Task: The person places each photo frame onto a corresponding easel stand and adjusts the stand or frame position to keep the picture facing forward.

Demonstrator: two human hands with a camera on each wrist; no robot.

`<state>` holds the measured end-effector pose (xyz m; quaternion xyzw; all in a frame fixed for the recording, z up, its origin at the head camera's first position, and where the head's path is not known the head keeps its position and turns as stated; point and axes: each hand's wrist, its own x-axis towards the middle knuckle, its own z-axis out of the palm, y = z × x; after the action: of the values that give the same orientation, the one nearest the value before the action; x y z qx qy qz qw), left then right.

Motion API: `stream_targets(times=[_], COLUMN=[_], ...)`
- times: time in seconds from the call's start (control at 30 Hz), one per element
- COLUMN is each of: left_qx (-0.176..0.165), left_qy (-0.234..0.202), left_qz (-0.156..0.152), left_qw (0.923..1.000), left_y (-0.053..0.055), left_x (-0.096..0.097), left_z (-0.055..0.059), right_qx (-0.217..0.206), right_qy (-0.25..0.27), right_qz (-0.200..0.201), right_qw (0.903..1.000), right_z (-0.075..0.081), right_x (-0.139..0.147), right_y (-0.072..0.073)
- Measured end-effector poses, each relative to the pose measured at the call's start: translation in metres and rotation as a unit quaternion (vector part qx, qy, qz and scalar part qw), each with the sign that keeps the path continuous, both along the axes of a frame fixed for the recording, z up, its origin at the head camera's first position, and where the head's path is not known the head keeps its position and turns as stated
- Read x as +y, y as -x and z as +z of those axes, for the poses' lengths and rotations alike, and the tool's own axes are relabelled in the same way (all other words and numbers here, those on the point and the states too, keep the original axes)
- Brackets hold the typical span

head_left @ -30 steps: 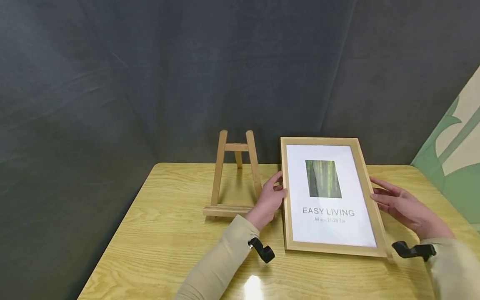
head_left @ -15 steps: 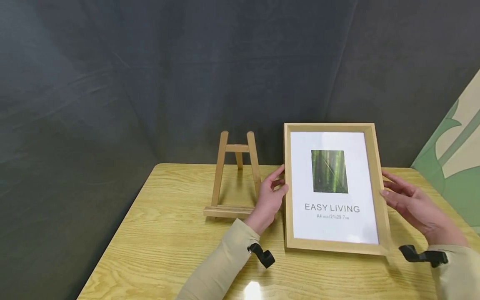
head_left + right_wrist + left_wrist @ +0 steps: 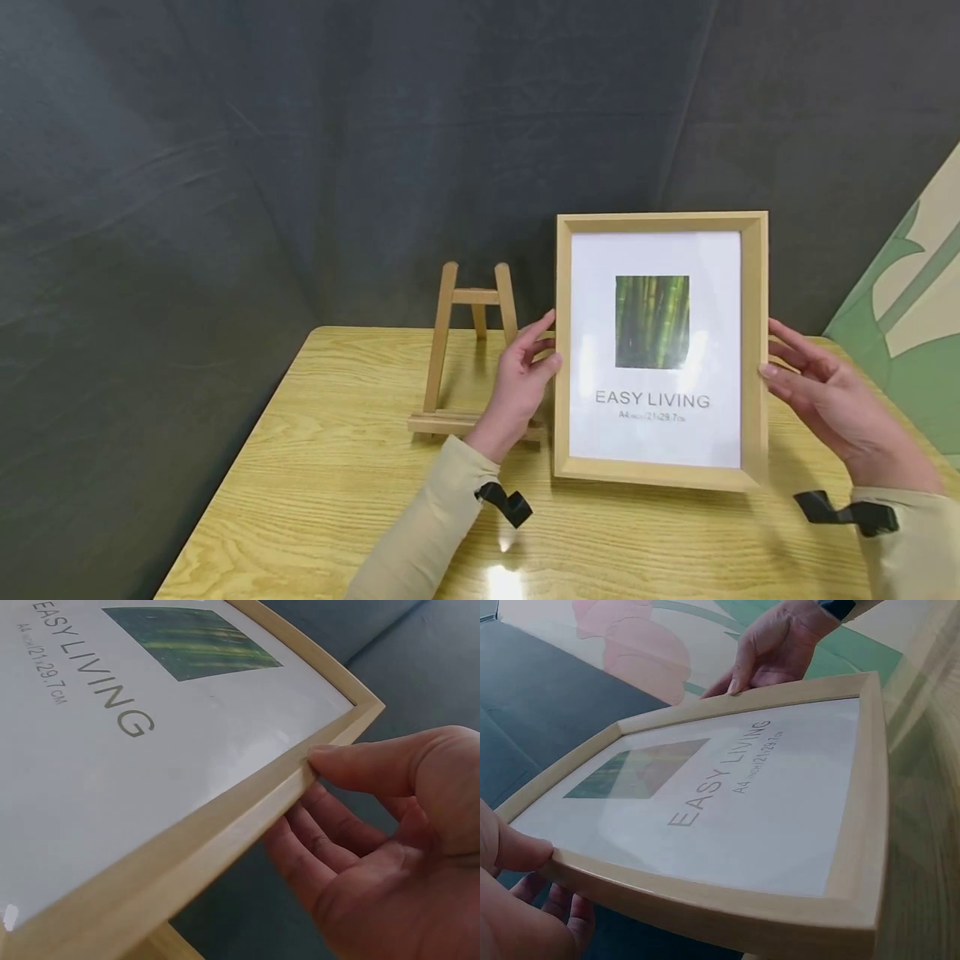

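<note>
Between the two hands is a picture frame (image 3: 662, 477) of pale wood, near upright above the right part of the table. It carries a white insert reading "EASY LIVING" and a small green bamboo picture. The left hand (image 3: 519, 383) grips its left side, thumb (image 3: 525, 847) on the front and fingers behind. On the opposite side the right hand (image 3: 832, 400) pinches the edge, its thumb (image 3: 360, 761) on the front face and the other fingers curled underneath. Left of the frame stands a small wooden easel (image 3: 440, 342), its lower right part partly covered by the left hand.
The yellow wood-grain table (image 3: 300, 467) lies under everything. Behind it hangs a dark grey cloth (image 3: 375, 150). At the right edge is a wall panel (image 3: 915, 292) with green leaf shapes.
Both hands have raised the picture frame and tipped it more upright, and it has lately shifted a little left. The easel stays in its place.
</note>
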<state>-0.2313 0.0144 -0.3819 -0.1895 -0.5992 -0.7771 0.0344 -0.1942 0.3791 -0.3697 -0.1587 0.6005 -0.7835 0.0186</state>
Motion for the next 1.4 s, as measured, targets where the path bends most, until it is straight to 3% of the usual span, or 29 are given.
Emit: stream_targets(times=[0.2,0.5,0.73,1.13,1.4], left_qx=[0.036,0.04,0.062,0.107,0.115], left_qy=[-0.015,-0.019,-0.032,-0.016,-0.004], left_qz=[-0.024,-0.012,-0.013,0.011,0.03], left_qw=[0.999,0.9989,0.9975,0.9941,0.993], left_y=[0.0,0.001,0.001,0.003,0.004], left_x=[-0.015,-0.033,-0.051,-0.085,-0.108], left_z=[0.009,0.013,0.019,0.032,0.037], right_qx=[0.005,0.014,0.028,0.058,0.048], right_qy=[-0.004,-0.028,-0.031,-0.014,-0.034], right_qz=[-0.004,-0.011,-0.006,-0.014,-0.022], right_qw=[1.0,0.9994,0.9991,0.9981,0.998], right_z=[0.011,0.023,0.03,0.039,0.043], right_x=[-0.014,-0.032,-0.049,-0.088,-0.112], right_y=[-0.002,-0.003,-0.001,0.006,0.012])
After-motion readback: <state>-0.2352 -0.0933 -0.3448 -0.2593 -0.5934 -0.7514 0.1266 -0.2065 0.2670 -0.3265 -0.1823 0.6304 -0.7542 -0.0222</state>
